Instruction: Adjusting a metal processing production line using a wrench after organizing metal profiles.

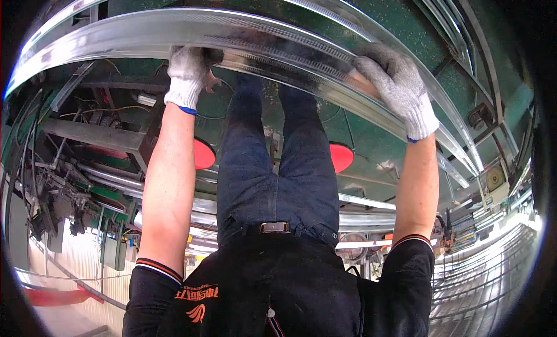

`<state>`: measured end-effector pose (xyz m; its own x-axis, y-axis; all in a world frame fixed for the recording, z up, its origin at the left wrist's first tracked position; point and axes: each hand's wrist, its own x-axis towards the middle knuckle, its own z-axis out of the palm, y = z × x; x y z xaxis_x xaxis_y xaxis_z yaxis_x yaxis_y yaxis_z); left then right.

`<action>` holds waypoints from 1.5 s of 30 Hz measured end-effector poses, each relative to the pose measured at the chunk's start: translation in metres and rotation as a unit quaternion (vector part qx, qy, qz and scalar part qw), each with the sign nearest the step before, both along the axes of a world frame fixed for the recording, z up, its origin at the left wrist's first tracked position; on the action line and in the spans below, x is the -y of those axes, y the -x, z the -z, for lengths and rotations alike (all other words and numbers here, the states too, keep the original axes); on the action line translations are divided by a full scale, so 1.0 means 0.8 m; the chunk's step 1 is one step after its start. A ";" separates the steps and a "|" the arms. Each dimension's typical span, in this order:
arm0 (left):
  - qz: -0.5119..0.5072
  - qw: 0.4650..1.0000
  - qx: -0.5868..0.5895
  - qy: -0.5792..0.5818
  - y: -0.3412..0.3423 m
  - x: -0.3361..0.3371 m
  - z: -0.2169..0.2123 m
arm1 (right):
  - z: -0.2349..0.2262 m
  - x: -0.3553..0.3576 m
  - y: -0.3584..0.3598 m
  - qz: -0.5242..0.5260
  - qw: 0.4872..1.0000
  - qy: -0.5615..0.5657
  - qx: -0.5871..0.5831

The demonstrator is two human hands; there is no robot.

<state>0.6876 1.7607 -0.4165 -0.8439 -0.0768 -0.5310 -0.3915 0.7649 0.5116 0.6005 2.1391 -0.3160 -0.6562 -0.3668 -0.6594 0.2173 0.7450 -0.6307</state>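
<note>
A long, shiny metal profile [133, 35] with perforated strips runs across in front of me, its straight length bowed by the lens. My left hand [187, 76], in a white knit glove with a blue cuff edge, is closed on its near edge. The fingers there are partly hidden by the metal. Farther along to the right, my right hand [397, 84] grips the same profile, thumb on the near side and fingers over the far side. Its glove is white with grey on the fingers. Beyond lies a second metal profile [342, 19], close to the right hand.
Two red discs [203, 154] flank my legs over the green floor [368, 163]. Dark machine frames [96, 134] and black cables stand at left. Several metal lengths [360, 221] lie low behind my body, and more long bright pieces [493, 279] fill the lower right.
</note>
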 end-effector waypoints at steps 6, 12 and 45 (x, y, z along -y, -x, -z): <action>-0.084 0.989 -0.064 -0.107 -0.004 -0.002 0.003 | -0.042 0.025 0.008 -0.017 0.991 -0.015 0.130; -0.104 0.983 -0.061 -0.140 -0.004 -0.005 0.005 | -0.039 0.019 0.004 -0.063 0.995 0.049 0.066; -0.457 0.837 0.055 -0.296 0.001 -0.021 0.004 | 0.048 0.022 -0.015 -0.097 0.962 -0.025 -0.256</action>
